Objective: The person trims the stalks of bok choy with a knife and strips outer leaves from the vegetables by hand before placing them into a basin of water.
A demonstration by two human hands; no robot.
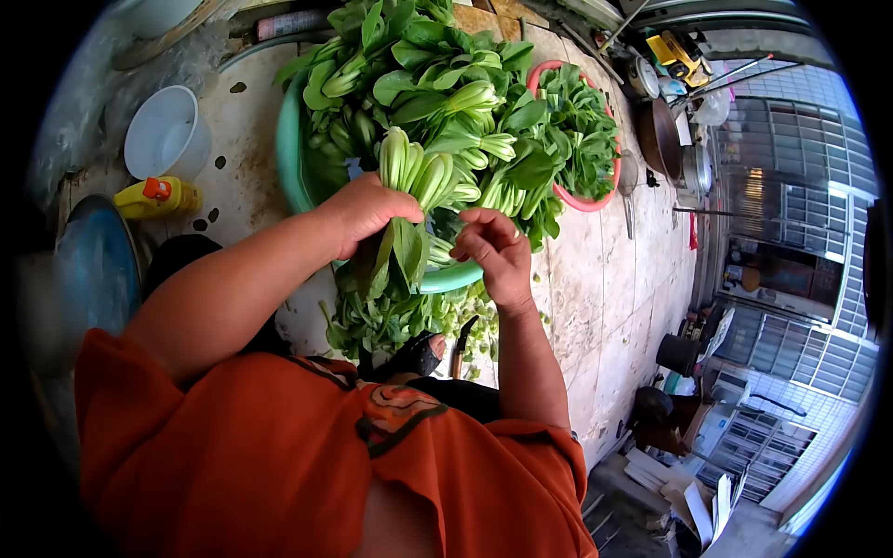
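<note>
My left hand [365,212] is closed around a head of bok choy [414,172], its pale stems pointing up and its leaves hanging below the fist. Just to the right, my right hand [495,253] has its fingers curled towards the thumb near the stems; anything between them is too small to make out. Both hands are over the near rim of a green tub [290,158] heaped with more bok choy [446,70]. Loose leaves [358,316] lie on the floor below the tub, beside a knife [461,346].
A pink basin [609,186] of leafy greens [577,121] stands beyond the tub to the right. On the left are a white bucket [167,133] and a yellow bottle with a red cap [158,197]. A wok [659,139] and a strainer [629,177] are farther right.
</note>
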